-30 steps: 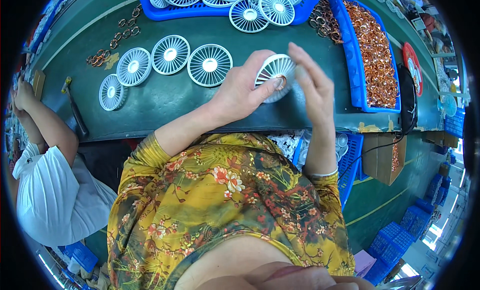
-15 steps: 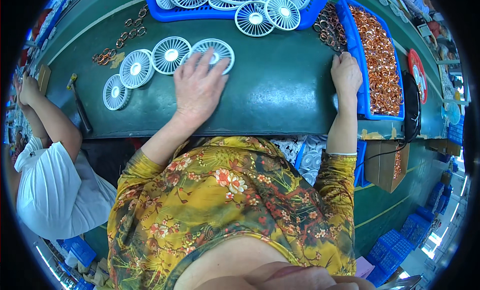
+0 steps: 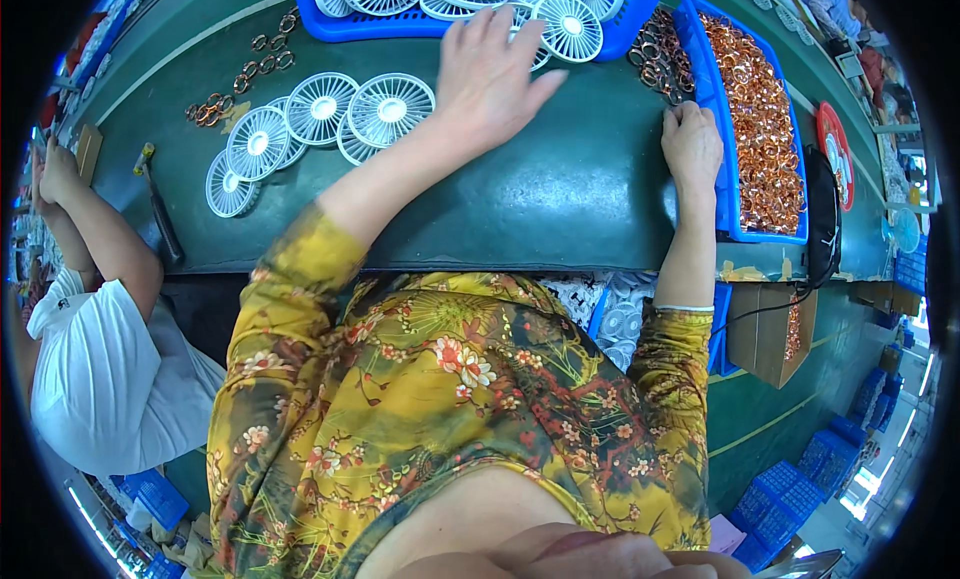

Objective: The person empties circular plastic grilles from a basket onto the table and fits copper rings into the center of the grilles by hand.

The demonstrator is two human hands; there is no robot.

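Observation:
My left hand [image 3: 490,84] reaches over the table with its fingers spread. Its fingertips lie over a white, spoked round grille [image 3: 523,19] at the front of a blue basket [image 3: 345,27], partly covering it. A second white grille [image 3: 570,27] leans on the basket rim just right of those fingers. Under and left of my left forearm lies an overlapping row of like grilles [image 3: 323,107]. My right hand [image 3: 692,144] rests closed on the table beside a blue tray [image 3: 772,235] full of copper-coloured rings [image 3: 755,119]; whatever its curled fingers hold is hidden.
Loose rings [image 3: 660,54] lie between basket and tray, more [image 3: 265,64] at the far left. A hammer [image 3: 158,204] lies near a co-worker's arm [image 3: 115,239]. Right of the tray are a black cabled object [image 3: 823,214] and a red round item [image 3: 835,149].
My left hand has left the row of grilles and moved right and away to the basket. Most grilles in the row have slid slightly left. My right hand has stayed in place.

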